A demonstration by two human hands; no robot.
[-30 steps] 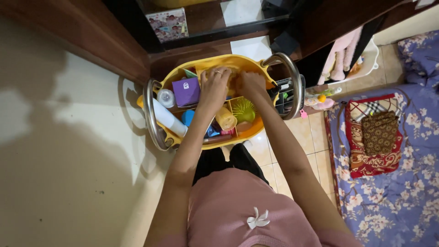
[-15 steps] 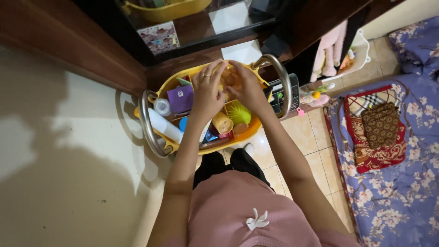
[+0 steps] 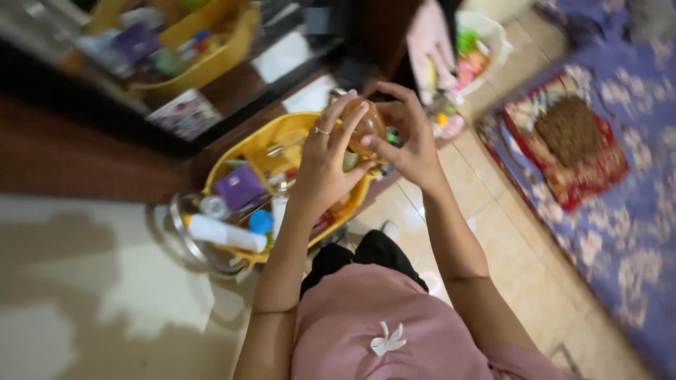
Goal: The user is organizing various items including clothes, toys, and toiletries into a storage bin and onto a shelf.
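The person wears a pink top [image 3: 394, 331] with a white bow [image 3: 388, 340], black trousers [image 3: 359, 257] and a finger ring [image 3: 322, 131].

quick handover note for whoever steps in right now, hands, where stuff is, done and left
Left hand: fingers wrapped on the round amber jar, held up above the yellow basket.
Right hand: fingertips grip the same jar from the other side.
Basket sits on the floor by the dark wooden cabinet; inside are a purple box, a white tube and a blue cap.
Done: jar is out of the basket.
Left: jar is not set down anywhere; whether its lid is on is unclear.
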